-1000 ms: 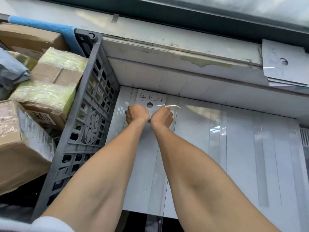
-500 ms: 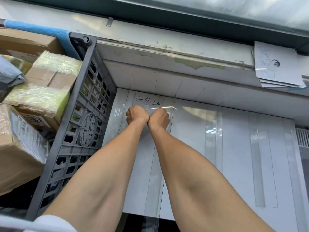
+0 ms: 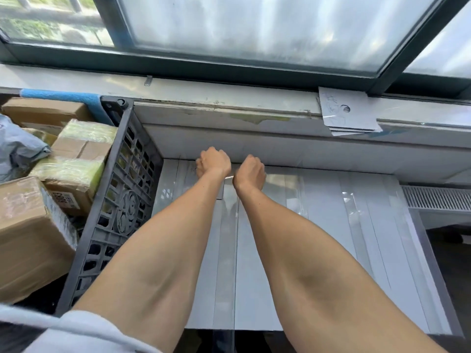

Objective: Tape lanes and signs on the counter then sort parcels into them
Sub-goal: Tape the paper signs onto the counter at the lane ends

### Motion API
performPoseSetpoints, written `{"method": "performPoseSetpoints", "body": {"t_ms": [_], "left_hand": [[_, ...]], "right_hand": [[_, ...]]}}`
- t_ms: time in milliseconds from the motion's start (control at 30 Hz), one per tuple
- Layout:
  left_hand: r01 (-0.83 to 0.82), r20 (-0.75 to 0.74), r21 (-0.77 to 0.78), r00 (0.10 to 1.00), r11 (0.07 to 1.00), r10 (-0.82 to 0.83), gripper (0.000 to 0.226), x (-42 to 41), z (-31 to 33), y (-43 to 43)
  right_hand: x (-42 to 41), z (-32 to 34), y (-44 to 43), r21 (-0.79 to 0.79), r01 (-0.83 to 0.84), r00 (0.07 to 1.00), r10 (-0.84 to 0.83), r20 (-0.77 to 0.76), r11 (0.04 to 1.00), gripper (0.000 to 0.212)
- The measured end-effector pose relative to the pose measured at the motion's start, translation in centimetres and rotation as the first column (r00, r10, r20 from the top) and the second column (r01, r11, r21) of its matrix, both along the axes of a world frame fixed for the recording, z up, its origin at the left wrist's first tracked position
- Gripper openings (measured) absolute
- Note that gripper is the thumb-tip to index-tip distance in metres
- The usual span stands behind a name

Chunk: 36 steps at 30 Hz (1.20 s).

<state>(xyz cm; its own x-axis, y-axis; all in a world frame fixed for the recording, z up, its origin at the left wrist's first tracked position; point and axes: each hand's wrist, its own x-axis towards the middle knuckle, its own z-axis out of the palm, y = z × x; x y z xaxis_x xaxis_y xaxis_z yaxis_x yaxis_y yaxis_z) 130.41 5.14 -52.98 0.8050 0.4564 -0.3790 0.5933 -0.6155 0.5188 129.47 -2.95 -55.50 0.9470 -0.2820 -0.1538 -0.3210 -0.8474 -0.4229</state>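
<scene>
Both hands have moved apart and shifted to the counter's far edge. The left hand [image 3: 214,161] and right hand [image 3: 250,173] sit knuckles up, fingers curled under and hidden — whether they pinch anything cannot be told. The sign [image 3: 228,191] lies beneath and between them, near the far left corner. Glossy tape strips [image 3: 293,194] already run front to back across the counter [image 3: 328,250]. Spare signs [image 3: 344,115] lie on the sill. The parcels [image 3: 76,154] all sit in the crate [image 3: 109,225] — sorting has not begun.

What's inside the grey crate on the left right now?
Cardboard boxes, a yellow-green wrapped box and a grey mailer bag fill the crate. Anything beneath them is covered.
</scene>
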Motion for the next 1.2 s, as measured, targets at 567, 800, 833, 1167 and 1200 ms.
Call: {"method": "performPoseSetpoints", "body": {"t_ms": [567, 800, 833, 1167, 1200], "left_hand": [[0.227, 0.308, -0.035, 0.929, 0.973, -0.206, 0.032, 3.6, 8.6, -16.6], [0.230, 0.271, -0.086, 0.942, 0.969, -0.200, 0.030, 7.5, 9.7, -21.3], [0.220, 0.263, -0.100, 0.946, 0.970, -0.187, 0.032, 8.0, 9.5, -21.8], [0.091, 0.251, -0.061, 0.965, 0.994, -0.072, 0.030, 10.9, 8.8, -24.8], [0.079, 0.252, -0.039, 0.965, 0.996, -0.067, 0.029, 10.9, 8.9, -25.1]], "right_hand": [[1.6, 9.6, -18.1, -0.071, 0.211, 0.928, -0.177, 0.328, 0.975, 0.022], [7.0, 11.8, -23.7, -0.069, 0.216, 0.930, -0.183, 0.318, 0.974, 0.032], [7.8, 11.8, -24.3, -0.072, 0.201, 0.940, -0.171, 0.297, 0.977, 0.033], [11.4, 10.6, -28.5, -0.180, 0.098, 0.993, -0.085, 0.083, 0.979, 0.034], [11.6, 10.5, -28.7, -0.171, 0.099, 0.993, -0.088, 0.075, 0.980, 0.034]]}}
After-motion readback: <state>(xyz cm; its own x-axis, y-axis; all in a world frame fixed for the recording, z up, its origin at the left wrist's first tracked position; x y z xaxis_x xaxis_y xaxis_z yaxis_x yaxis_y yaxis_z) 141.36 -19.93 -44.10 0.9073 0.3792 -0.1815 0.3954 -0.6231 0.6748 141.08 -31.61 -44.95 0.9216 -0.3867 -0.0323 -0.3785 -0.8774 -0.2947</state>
